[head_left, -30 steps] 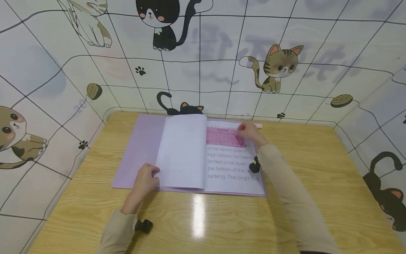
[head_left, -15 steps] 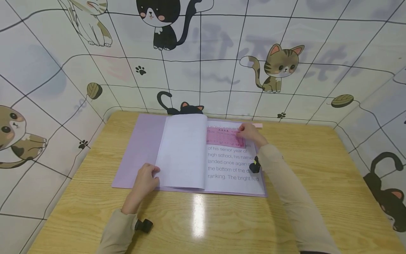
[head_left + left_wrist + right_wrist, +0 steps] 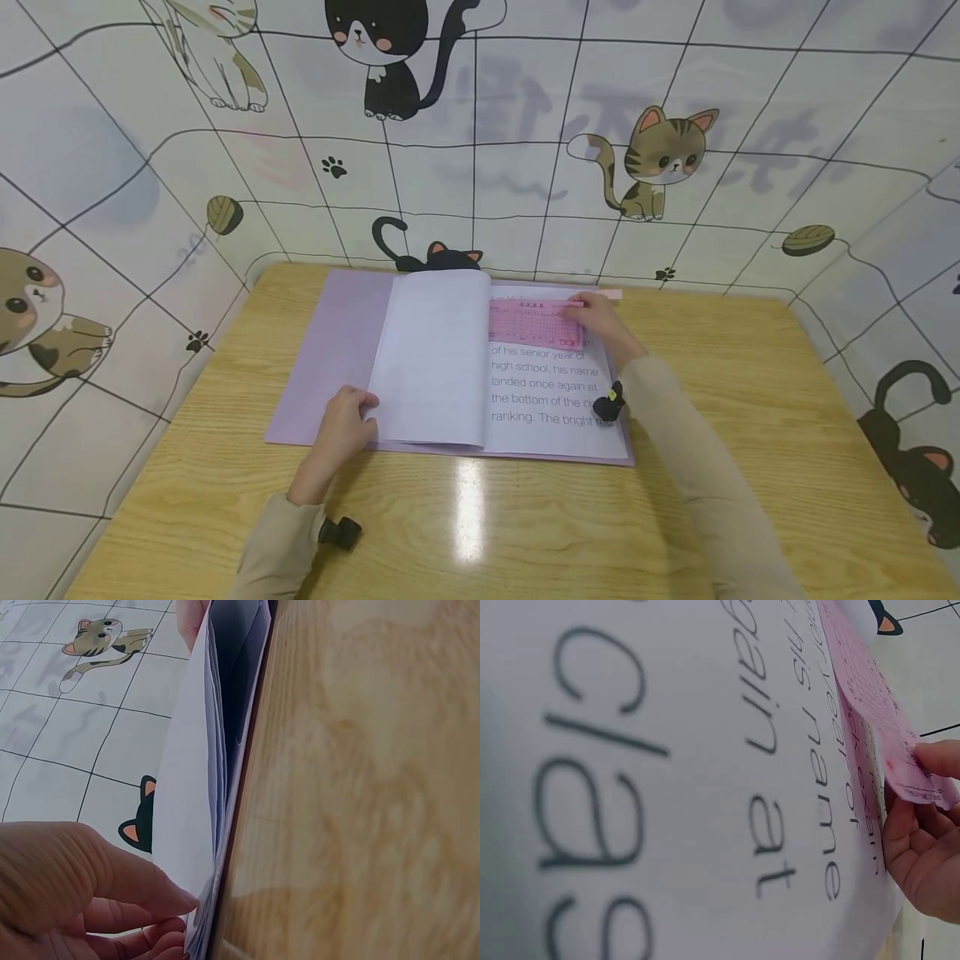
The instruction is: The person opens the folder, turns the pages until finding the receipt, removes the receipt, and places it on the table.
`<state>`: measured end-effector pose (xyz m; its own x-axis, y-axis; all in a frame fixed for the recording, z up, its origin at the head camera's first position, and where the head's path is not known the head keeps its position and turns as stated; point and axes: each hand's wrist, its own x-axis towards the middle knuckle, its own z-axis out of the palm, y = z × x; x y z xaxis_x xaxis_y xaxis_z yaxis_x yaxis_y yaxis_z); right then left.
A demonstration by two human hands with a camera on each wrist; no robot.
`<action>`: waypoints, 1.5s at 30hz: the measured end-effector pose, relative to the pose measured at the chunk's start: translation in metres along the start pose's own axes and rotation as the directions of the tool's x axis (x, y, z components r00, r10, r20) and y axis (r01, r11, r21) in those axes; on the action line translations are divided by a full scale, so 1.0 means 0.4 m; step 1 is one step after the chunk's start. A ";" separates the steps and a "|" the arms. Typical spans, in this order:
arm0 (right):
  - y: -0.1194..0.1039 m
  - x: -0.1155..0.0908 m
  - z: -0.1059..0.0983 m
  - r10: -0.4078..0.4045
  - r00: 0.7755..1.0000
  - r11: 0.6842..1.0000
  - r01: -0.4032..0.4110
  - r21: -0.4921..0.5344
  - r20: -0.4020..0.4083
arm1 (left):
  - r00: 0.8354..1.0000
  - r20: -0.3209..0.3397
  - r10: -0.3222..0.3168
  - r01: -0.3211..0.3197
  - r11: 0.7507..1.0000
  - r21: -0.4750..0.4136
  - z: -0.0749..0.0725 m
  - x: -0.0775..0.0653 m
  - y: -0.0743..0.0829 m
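Observation:
A purple-covered book point(image 3: 341, 350) lies spread on the table, with a blank white page point(image 3: 435, 358) at left and large printed text point(image 3: 543, 400) at right. My left hand point(image 3: 347, 423) is at the lower left corner of the blank page; in the left wrist view its thumb point(image 3: 161, 889) and bent fingers hold the page edges. Over the upper text page is a thin pink printed slip point(image 3: 532, 323) with a form-like grid. My right hand point(image 3: 603, 321) pinches the slip's right end, which stands lifted off the page in the right wrist view. The slip's left end reaches the book's fold.
The wooden table point(image 3: 742, 400) extends around the book. A pale pink strip point(image 3: 613, 294) sticks out behind my right hand. Close behind the table's far edge stands a wall point(image 3: 517, 183) with cat drawings. Black wrist cameras point(image 3: 341, 533) sit on both sleeves.
My right hand and forearm have shifted slightly right, and the slip's right end has moved a little right with them. More words show on the text page. My left hand stays put.

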<state>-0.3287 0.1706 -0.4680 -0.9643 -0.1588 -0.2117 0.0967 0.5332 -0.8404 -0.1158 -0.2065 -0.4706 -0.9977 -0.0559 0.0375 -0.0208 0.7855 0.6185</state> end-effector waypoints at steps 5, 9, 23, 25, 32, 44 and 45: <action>0.000 -0.016 -0.012 0.055 0.998 0.994 -0.053 0.098 -0.024 | 1.000 0.003 -0.004 0.004 1.000 -0.002 -0.001 0.001 0.001; -0.004 -0.031 -0.027 0.082 0.997 0.980 -0.077 0.186 -0.018 | 1.000 0.009 -0.009 0.009 1.000 -0.010 -0.001 0.002 0.001; 0.001 -0.095 -0.085 0.046 0.997 0.901 -0.068 0.428 0.062 | 1.000 0.011 -0.014 0.015 0.999 -0.048 -0.001 0.000 -0.005; 0.003 -0.104 -0.091 0.048 0.996 0.889 -0.076 0.452 0.072 | 1.000 0.013 -0.016 0.016 0.999 -0.047 -0.001 0.000 -0.005; 0.021 -0.131 -0.118 0.081 0.993 0.838 -0.116 0.533 0.089 | 0.999 0.019 -0.028 0.029 0.998 -0.052 0.000 -0.001 -0.005; 0.072 -0.188 -0.190 0.120 0.989 0.817 -0.149 0.558 0.089 | 1.000 0.013 -0.014 0.015 0.998 -0.062 -0.001 -0.005 -0.006; 0.075 -0.194 -0.196 0.125 0.988 0.814 -0.153 0.561 0.088 | 1.000 0.013 -0.012 0.013 0.998 -0.061 0.000 -0.005 -0.007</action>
<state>-0.2702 0.2639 -0.4378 -0.9193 -0.1633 -0.3581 0.3642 -0.0077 -0.9313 -0.1139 -0.2087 -0.4722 -0.9982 -0.0575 0.0194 -0.0300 0.7459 0.6654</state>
